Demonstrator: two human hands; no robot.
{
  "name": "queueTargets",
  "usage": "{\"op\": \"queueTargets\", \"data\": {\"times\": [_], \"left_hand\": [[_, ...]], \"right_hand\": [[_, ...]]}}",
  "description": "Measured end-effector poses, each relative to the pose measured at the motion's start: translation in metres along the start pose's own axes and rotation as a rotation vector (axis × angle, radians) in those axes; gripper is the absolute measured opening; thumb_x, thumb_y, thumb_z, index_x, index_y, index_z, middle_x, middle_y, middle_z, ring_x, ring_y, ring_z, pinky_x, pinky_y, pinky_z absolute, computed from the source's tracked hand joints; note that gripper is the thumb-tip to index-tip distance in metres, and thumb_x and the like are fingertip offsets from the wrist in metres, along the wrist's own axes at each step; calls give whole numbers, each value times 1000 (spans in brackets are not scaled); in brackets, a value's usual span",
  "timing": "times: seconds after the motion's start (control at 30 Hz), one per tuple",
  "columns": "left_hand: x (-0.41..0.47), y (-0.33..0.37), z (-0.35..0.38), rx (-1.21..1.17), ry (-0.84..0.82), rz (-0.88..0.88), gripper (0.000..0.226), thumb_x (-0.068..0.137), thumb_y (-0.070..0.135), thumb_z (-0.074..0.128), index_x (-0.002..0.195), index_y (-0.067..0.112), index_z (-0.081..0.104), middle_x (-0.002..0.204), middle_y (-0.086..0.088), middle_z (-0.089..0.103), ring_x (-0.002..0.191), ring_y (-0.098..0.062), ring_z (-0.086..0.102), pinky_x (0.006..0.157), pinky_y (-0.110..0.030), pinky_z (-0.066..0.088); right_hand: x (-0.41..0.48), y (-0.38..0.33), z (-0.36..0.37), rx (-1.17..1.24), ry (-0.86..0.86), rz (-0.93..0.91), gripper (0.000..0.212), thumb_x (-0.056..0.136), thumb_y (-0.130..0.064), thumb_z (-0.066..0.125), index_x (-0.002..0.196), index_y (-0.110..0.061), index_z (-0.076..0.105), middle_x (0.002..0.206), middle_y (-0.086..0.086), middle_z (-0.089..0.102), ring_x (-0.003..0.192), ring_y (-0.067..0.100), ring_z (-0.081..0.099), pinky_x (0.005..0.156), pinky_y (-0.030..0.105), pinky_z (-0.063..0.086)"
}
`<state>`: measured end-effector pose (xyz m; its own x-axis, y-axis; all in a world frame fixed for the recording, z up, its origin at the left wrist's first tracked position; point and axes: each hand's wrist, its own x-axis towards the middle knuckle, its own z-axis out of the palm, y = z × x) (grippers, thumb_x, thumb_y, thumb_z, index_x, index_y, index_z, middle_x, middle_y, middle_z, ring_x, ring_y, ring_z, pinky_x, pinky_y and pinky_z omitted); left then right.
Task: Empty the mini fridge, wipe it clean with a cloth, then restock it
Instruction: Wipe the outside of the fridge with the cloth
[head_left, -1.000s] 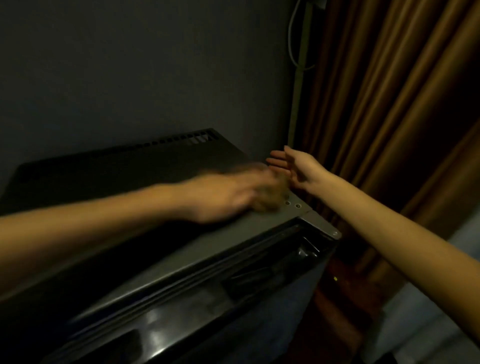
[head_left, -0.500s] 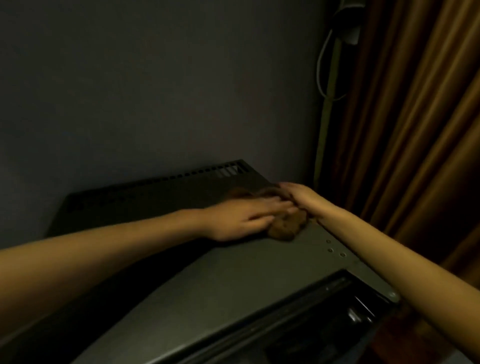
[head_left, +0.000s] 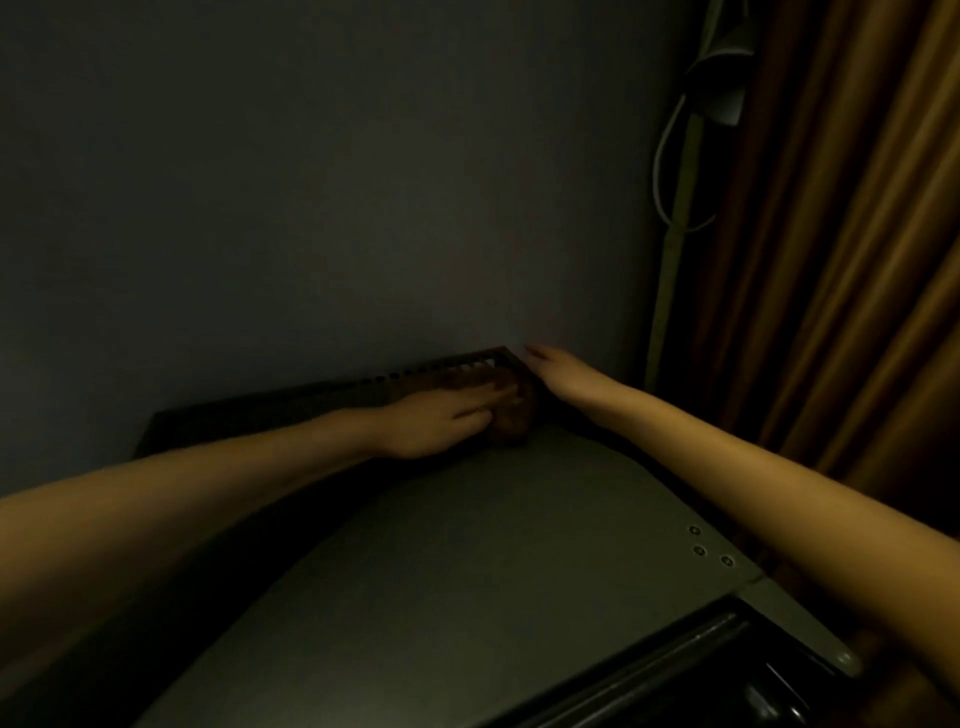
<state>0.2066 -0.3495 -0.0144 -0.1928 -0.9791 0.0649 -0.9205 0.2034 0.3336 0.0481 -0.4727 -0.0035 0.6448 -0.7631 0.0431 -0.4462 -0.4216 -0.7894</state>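
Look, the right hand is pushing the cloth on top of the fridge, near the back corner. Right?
No, the left hand pushes the cloth on top of the fridge, near the back corner; the right hand is beside it. The head view shows this.

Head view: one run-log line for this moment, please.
step: wipe | left hand flat on cloth, fridge top rear-right corner | right hand open at corner edge

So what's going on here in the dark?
A person seems to be wiping the top of a mini fridge. The left hand presses a brown cloth onto its far right corner, by the vent slots. The right hand rests open at that corner's edge, holding nothing. A curtain hangs alongside.
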Motion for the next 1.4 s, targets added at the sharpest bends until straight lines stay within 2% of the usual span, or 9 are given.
{"op": "queueTargets", "data": {"times": [0.13, 0.33, 0.47, 0.73, 0.9, 1.07, 1.23, 1.3, 1.4], "left_hand": [[-7, 20, 8, 15, -29, 131, 48, 104, 25, 33, 150, 15, 24, 156, 9, 15, 144, -5, 8, 110, -4, -1], [87, 23, 4, 68, -3, -30, 44, 106, 23, 29, 148, 11, 31, 154, -11, 32, 141, -23, 32, 111, -22, 19], [79, -22, -13, 112, -4, -101, 48, 107, 22, 22, 153, 11, 15, 161, -9, 11, 148, -21, 11, 115, -24, 5], [-41, -78, -52, 104, 107, -304, 42, 104, 12, 34, 145, 3, 36, 150, -18, 35, 135, -30, 38, 110, -24, 22], [-157, -54, -59, 206, 119, -301, 64, 93, 44, 27, 141, 5, 43, 146, -12, 43, 129, -23, 44, 100, -10, 19], [-256, -8, -47, 174, 148, -493, 63, 81, 57, 27, 122, 21, 60, 107, -9, 65, 92, -21, 57, 67, -16, 37], [-284, 82, 2, 90, 164, -140, 65, 91, 69, 23, 141, 28, 37, 147, 11, 38, 136, 7, 30, 108, -6, 22], [-257, 122, 25, 140, 121, -3, 56, 99, 44, 26, 147, 17, 34, 153, 5, 31, 143, 0, 19, 115, -12, 11], [-201, 170, 50, 181, 90, 117, 48, 101, 28, 29, 138, 4, 48, 142, -14, 50, 134, -24, 43, 109, -22, 23]], "right_hand": [[18, -6, -16, 109, 125, 71, 44, 107, -29, 28, 145, -9, 38, 135, 9, 49, 107, 17, 45, 74, 23, 37], [16, 4, -23, 142, 182, 91, 43, 106, -26, 29, 145, -9, 37, 145, 10, 44, 131, 25, 43, 97, 29, 35], [12, 17, -28, 67, 219, 67, 41, 106, -21, 30, 143, -6, 40, 147, 14, 43, 132, 26, 43, 108, 32, 32], [0, -17, -13, 1, 155, -6, 41, 106, -21, 31, 144, -8, 40, 148, 12, 41, 133, 25, 41, 103, 28, 30], [-18, -60, 5, -21, 77, -144, 41, 106, -18, 30, 144, -6, 39, 150, 12, 38, 136, 26, 37, 111, 32, 26], [-56, -83, 32, -111, -56, -274, 38, 106, -16, 31, 137, -3, 47, 139, 18, 50, 128, 31, 46, 105, 32, 33], [-107, -93, 57, -169, -222, -411, 36, 105, -23, 37, 135, -11, 52, 134, 2, 52, 123, 13, 46, 97, 21, 30], [-133, -102, 64, -187, -249, -486, 36, 105, -26, 37, 135, -13, 52, 132, -2, 53, 118, 6, 45, 95, 18, 30], [-168, -110, 57, -223, -206, -618, 38, 104, -31, 37, 137, -18, 50, 138, -3, 52, 127, 8, 45, 104, 21, 32]]}}
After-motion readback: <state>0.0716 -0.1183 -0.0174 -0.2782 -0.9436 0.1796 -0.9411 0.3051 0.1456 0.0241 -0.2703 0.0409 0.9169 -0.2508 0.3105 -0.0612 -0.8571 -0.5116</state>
